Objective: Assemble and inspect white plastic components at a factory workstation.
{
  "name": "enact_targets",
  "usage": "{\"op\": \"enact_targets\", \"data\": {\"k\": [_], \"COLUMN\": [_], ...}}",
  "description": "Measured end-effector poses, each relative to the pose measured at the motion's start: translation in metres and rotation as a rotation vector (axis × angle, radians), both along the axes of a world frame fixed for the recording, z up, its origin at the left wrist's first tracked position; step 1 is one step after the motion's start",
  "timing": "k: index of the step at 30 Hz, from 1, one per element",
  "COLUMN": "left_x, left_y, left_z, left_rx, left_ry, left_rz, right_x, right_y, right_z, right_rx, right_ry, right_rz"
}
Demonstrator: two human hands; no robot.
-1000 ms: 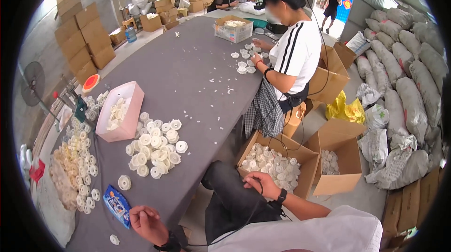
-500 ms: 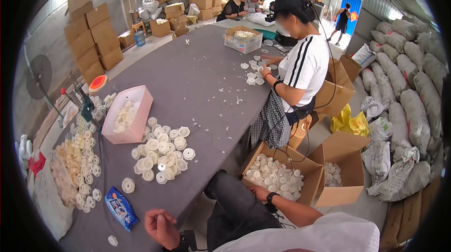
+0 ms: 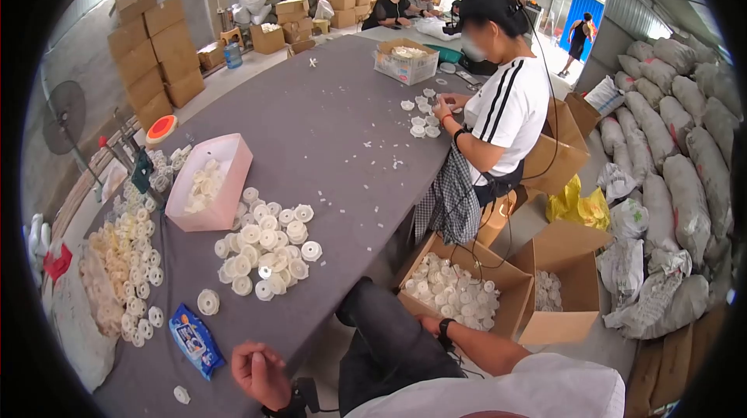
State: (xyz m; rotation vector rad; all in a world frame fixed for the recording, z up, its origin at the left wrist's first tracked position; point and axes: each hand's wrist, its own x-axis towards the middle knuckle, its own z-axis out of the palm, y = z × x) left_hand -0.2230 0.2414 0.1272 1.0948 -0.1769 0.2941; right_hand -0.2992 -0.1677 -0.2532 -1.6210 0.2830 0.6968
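My left hand [image 3: 260, 374] is held at the table's near edge with its fingers curled in, and I see nothing in it. Beside it lies a blue soft packet [image 3: 194, 342]. My right hand [image 3: 429, 325], a dark watch on its wrist, is low between my thigh and the near side of an open carton [image 3: 510, 305]; its fingers are mostly hidden. White round plastic parts [image 3: 459, 293] fill much of that carton. A heap of similar round parts [image 3: 268, 243] lies on the grey-covered table [image 3: 327, 145], with a single round part [image 3: 208, 302] nearer to me.
A pink box [image 3: 206, 214] holding small pale pieces stands beyond the heap. Yellowish and white parts [image 3: 136, 262] cover the table's left side. A co-worker [image 3: 510, 107] handles parts at the right edge. A second carton [image 3: 560, 324] and stacked sacks [image 3: 661, 153] are on the right.
The view has shifted slightly. The co-worker's hands have come together over the small parts. The person at the far doorway has moved a little. My hands keep nearly the same pose.
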Motion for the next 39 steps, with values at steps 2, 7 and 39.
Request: {"op": "enact_targets", "data": {"k": [2, 7, 39], "left_x": [0.014, 0.004, -0.005], "left_y": [-0.031, -0.006, -0.028], "left_z": [0.011, 0.001, -0.002], "left_rx": [-0.049, 0.016, 0.073], "left_ry": [-0.023, -0.027, 0.017], "left_rz": [-0.108, -0.008, -0.061], "right_x": [-0.021, 0.005, 0.015], "right_y": [-0.046, 0.006, 0.0], "right_z": [-0.047, 0.038, -0.077], "right_rx": [-0.287, -0.462, -0.018], "right_ry": [-0.051, 0.005, -0.074], "right_rz": [0.106, 0.17, -0.233]}}
